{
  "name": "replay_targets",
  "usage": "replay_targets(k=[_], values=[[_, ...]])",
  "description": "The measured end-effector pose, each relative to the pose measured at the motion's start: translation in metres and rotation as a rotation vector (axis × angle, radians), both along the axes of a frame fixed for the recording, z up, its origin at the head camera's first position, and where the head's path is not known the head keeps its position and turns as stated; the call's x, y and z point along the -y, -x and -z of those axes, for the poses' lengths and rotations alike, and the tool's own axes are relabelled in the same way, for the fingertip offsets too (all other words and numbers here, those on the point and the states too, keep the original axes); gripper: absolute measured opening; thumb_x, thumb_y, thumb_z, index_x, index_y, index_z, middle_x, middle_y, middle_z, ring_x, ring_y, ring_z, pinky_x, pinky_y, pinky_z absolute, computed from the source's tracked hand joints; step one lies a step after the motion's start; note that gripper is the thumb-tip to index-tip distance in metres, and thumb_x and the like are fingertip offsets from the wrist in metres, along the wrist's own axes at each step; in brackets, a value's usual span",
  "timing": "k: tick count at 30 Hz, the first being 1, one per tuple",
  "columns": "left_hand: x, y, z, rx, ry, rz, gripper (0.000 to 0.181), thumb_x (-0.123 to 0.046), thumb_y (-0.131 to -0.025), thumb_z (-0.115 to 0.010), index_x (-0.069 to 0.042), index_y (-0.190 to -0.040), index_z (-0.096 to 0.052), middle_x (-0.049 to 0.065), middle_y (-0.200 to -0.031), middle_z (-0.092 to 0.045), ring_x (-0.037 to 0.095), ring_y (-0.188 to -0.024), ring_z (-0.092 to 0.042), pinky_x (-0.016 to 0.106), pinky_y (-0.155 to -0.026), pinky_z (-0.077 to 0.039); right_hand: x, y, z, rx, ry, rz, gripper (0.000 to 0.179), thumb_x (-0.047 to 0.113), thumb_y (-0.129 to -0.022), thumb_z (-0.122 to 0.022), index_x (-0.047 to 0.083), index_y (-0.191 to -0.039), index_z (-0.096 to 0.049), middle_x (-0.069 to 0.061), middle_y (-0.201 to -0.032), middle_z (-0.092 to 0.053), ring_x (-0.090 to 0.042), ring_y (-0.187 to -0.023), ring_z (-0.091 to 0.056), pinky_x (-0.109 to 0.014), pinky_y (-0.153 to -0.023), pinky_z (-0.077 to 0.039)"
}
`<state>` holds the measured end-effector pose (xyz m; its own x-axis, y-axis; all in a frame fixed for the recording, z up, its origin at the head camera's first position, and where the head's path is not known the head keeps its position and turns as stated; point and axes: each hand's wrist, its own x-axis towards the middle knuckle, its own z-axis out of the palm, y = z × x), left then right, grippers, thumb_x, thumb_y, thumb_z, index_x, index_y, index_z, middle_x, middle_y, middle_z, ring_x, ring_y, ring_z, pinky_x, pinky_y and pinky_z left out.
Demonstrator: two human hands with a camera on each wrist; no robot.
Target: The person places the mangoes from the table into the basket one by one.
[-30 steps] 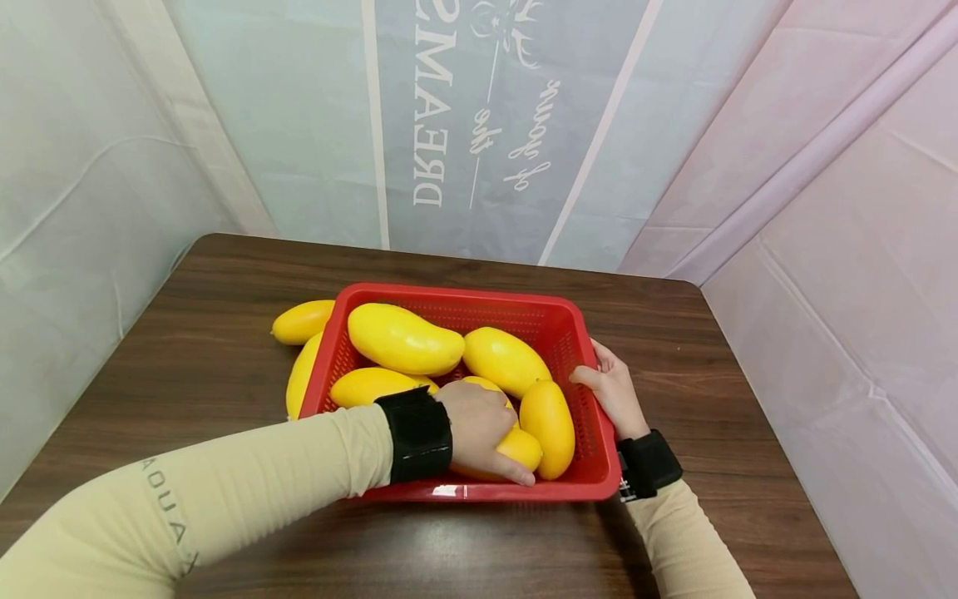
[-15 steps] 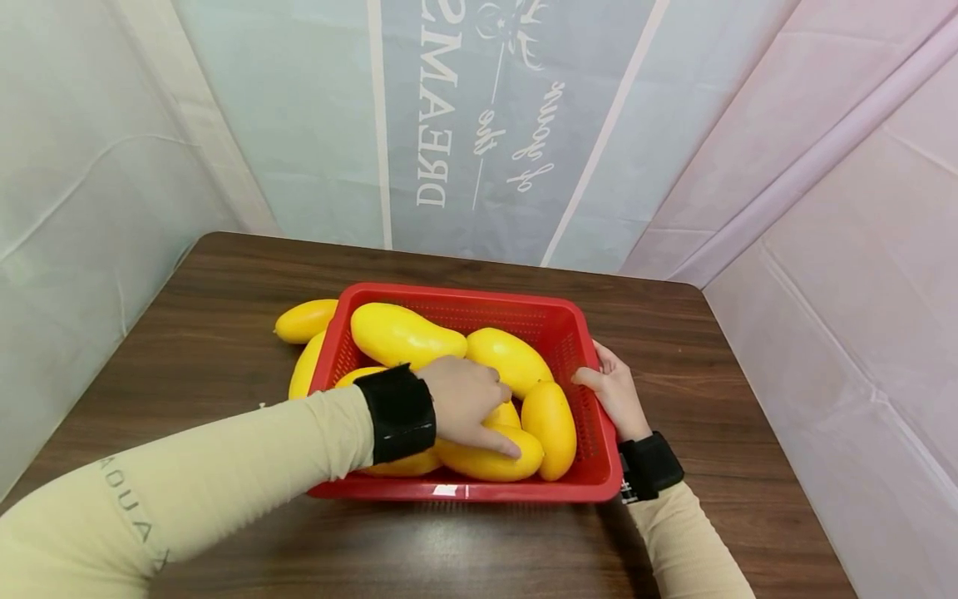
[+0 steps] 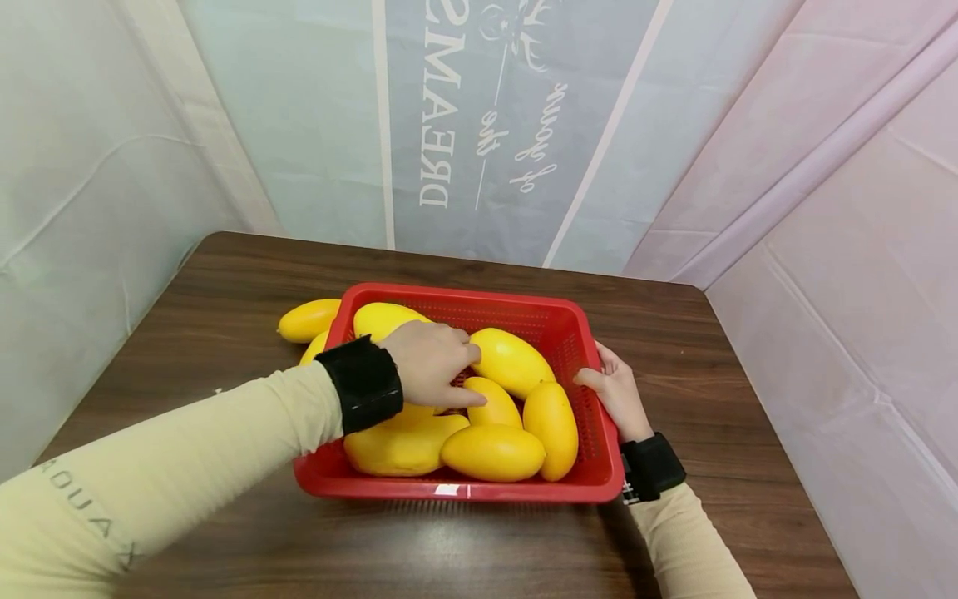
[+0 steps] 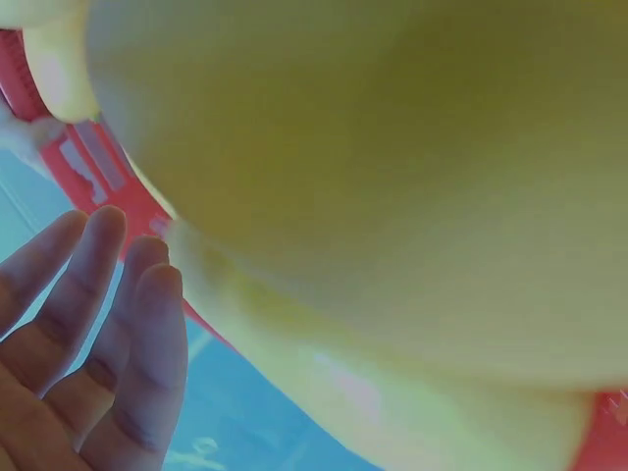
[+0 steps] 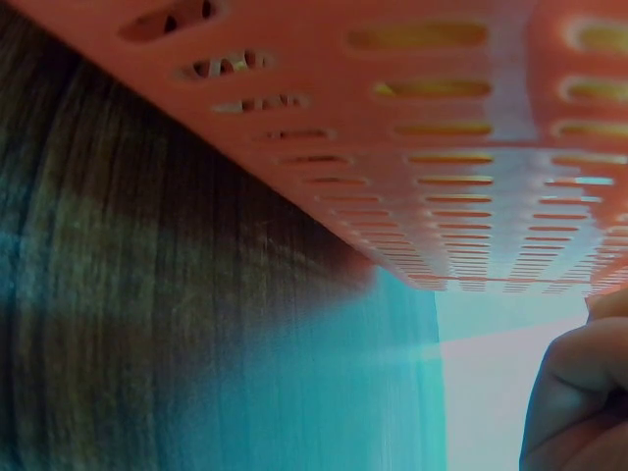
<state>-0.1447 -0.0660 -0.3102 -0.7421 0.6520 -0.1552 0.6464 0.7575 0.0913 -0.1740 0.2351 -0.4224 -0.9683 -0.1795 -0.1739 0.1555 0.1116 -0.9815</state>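
Observation:
A red plastic basket (image 3: 464,293) with slotted walls holds several large, smooth, yellow mango-shaped fruits (image 3: 494,453). My left hand (image 3: 434,362) is over the middle of the basket, partly covering the long fruit (image 3: 385,319) at the back left. In the left wrist view its fingers (image 4: 147,343) are spread and nearly straight, with nothing between them, and a yellow fruit (image 4: 373,196) fills most of the picture. My right hand (image 3: 617,395) grips the basket's right rim, thumb on the inner side. The right wrist view shows bent fingers (image 5: 589,392) by the slotted wall (image 5: 324,137).
Two more yellow fruits, one of them at the back (image 3: 308,320), lie on the dark wooden table (image 3: 187,366) against the basket's left side. A printed cloth (image 3: 509,166) hangs behind the table, and pale sheets (image 3: 846,291) enclose both sides.
My left hand has moved from the fruits at the front right of the basket back and to the left, uncovering the front ones. My right hand stays on the rim.

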Motion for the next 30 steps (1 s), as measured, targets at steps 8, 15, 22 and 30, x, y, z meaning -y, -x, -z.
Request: replay_targets(k=[8,15,22,30], values=[[0.024,0.009,-0.004,-0.037,0.009,-0.100,0.055,-0.058,-0.090,-0.061,-0.011,-0.119,-0.068,0.005,-0.104,-0.070,0.021,-0.090,-0.065,0.036,-0.080,-0.059,0.001,0.001,0.001,0.005,0.005,-0.002,0.061,0.006,-0.094,-0.052,0.009,-0.152,-0.033,-0.023,-0.143,-0.049,-0.017,-0.104,-0.067,-0.034,-0.084,-0.061],[0.040,0.012,-0.009,-0.058,-0.019,-0.141,0.053,-0.057,-0.089,-0.062,-0.012,-0.116,-0.069,0.004,-0.099,-0.068,0.020,-0.085,-0.063,0.036,-0.072,-0.058,0.001,0.001,0.000,0.013,0.000,0.002,0.061,0.007,-0.095,-0.052,0.010,-0.153,-0.033,-0.022,-0.144,-0.048,-0.018,-0.105,-0.067,-0.034,-0.084,-0.060],[0.061,0.018,-0.012,-0.095,-0.061,-0.236,0.051,-0.053,-0.089,-0.065,-0.010,-0.116,-0.069,0.007,-0.103,-0.070,0.024,-0.089,-0.065,0.042,-0.078,-0.059,0.001,0.001,0.000,0.016,0.004,0.004,0.061,0.007,-0.095,-0.052,0.010,-0.153,-0.033,-0.022,-0.144,-0.048,-0.019,-0.107,-0.067,-0.035,-0.085,-0.060],[0.091,0.025,-0.011,-0.095,-0.077,-0.376,0.052,-0.050,-0.090,-0.064,-0.007,-0.120,-0.066,0.013,-0.113,-0.068,0.030,-0.099,-0.064,0.049,-0.086,-0.058,0.001,0.001,0.000,0.018,0.013,0.007,0.061,0.007,-0.095,-0.052,0.010,-0.152,-0.033,-0.022,-0.145,-0.048,-0.019,-0.108,-0.066,-0.036,-0.085,-0.060]])
